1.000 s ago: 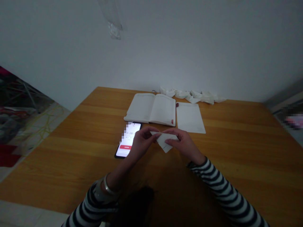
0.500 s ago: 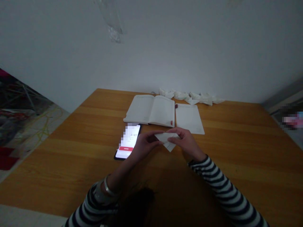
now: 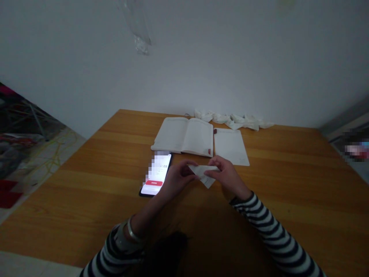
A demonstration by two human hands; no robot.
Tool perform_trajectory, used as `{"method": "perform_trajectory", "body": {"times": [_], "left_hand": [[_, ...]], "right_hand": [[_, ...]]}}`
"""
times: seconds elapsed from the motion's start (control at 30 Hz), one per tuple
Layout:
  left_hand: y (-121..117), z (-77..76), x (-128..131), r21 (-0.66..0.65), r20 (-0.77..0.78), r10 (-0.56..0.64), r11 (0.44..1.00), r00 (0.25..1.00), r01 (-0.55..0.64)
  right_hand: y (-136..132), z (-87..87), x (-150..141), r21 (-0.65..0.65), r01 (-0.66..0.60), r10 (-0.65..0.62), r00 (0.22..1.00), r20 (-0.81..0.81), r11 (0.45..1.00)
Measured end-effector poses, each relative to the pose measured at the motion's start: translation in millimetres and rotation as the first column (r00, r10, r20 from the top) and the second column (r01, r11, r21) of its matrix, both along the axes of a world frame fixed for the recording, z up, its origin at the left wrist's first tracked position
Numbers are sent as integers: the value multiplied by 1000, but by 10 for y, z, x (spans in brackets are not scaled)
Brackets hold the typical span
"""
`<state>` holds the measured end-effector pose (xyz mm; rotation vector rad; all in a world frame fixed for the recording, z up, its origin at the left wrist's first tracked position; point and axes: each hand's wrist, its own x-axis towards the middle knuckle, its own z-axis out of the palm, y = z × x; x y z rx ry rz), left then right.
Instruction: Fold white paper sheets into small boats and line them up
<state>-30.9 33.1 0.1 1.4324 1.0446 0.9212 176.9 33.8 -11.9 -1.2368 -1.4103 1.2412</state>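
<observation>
A small folded piece of white paper point(image 3: 205, 175), roughly a triangle pointing down, is held above the table between both hands. My left hand point(image 3: 180, 177) pinches its left corner between thumb and fingers. On the right side, my right hand point(image 3: 226, 173) grips the paper's upper edge, with the thumb in front. Beyond the hands, a loose white sheet point(image 3: 231, 146) lies flat beside an open notebook point(image 3: 184, 134). A phone point(image 3: 155, 177) with a lit screen rests just left of my left hand.
The wooden table point(image 3: 288, 173) reaches back to a pale wall. Crumpled white paper pieces point(image 3: 236, 120) lie in a row along its back edge. A clear plastic bag point(image 3: 141, 44) hangs on the wall. Cluttered items point(image 3: 20, 127) stand on the floor at left.
The paper's top edge looks lower and slightly dipped in the middle, and my right thumb has shifted a little. Both hands keep hold of it. The phone's displayed digits have changed.
</observation>
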Motion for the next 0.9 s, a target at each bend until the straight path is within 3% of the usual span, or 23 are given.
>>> {"method": "perform_trajectory", "body": {"times": [0.27,0.47,0.6,0.67,0.77,0.9], "left_hand": [[8,-23,2,1,8,-1,1000,1000,1],[-20,-20,39,30,64,-60,998,996,58],[-26,12,49,103,57,-148,984,987,142],[-19,36,35,144,71,-134,982,988,123],[-4,85,0,208,87,-37,978,996,18],[-1,139,-30,213,114,141,963,983,-163]], "right_hand": [[-16,90,32,62,-83,72,984,160,995],[-50,53,-71,-38,52,-57,985,-165,998],[-85,31,-137,-65,188,-197,962,-187,980],[-98,83,-123,-94,119,-137,968,-212,988],[-112,217,-41,-73,-76,55,966,-254,994],[-132,332,46,-88,-375,326,882,-341,923]]}}
